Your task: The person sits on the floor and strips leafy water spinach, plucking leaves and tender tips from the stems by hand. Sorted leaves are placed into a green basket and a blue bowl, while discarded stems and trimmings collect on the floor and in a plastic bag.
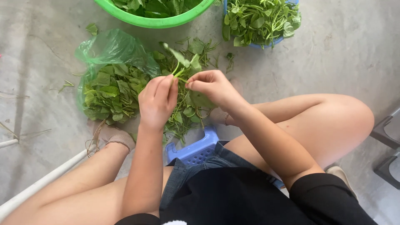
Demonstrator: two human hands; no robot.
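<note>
Both hands hold one leafy green sprig (183, 62) above the floor. My left hand (157, 100) pinches the lower end of its stem. My right hand (212, 86) grips the stem just beside it, fingers closed. The sprig's leaves point up and away from me. Below the hands lies a loose pile of greens (185, 112) on the concrete. To the left sits an open green plastic bag (106, 50) filled with flat picked leaves (110, 91).
A green basin (154, 21) with leaves stands at the top centre. A blue basket (258, 18) heaped with stemmed greens is at the top right. I sit on a low blue stool (196, 150), knees apart. A white pipe (46, 179) runs at lower left; grey furniture legs (387, 133) at right.
</note>
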